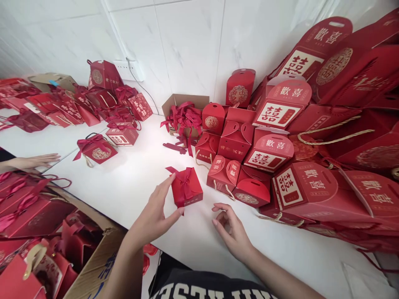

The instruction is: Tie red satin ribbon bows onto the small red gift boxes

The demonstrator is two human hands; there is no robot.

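A small red gift box (193, 186) with a dark red ribbon bow tied on top sits on the white table in front of me. My left hand (156, 209) is at its left side, thumb and fingers spread apart. Its fingertips come right up to the box's left edge and near corner; I cannot tell whether they press on it. To the right of the box, my right hand (230, 228) hovers over the table with its fingers loosely curled, thumb and forefinger apart, and nothing between them.
Red boxes (268, 155) are stacked along the right. Behind stands an open carton (204, 101) of red ribbons (183, 116). Several bowed boxes (101, 152) lie left. A filled cardboard carton (99, 253) adjoins the table's front edge. Another person's hand (37, 162) rests at far left.
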